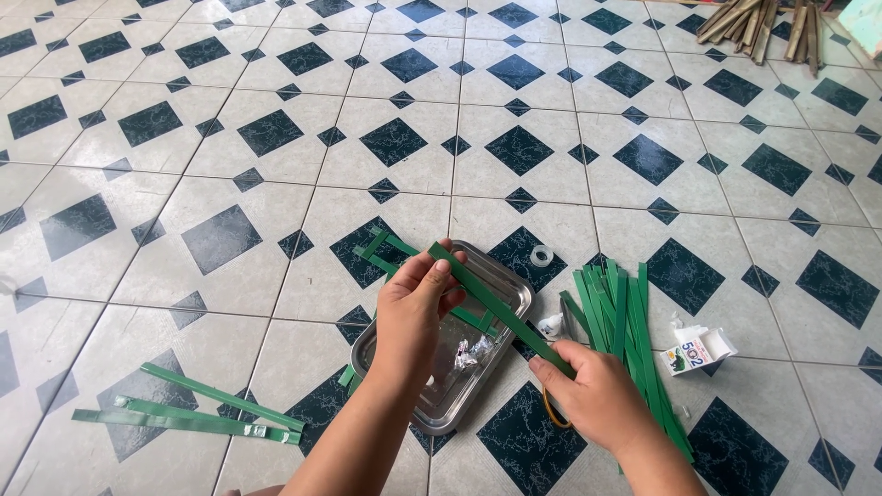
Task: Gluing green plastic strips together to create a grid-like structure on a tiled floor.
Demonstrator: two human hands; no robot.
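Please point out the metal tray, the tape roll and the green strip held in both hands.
Tray (514, 280): head view, right rim.
Tape roll (541, 256): head view, its ring.
Green strip (496, 305): head view, mid-length between the hands.

Patterned tile floor (230, 165) with steel tray (514, 285), green strips (625, 312), tape roll (541, 256).

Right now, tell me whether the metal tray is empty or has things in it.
Not empty. The metal tray holds a crumpled bit of shiny wrapper and some green strips lying across its edge.
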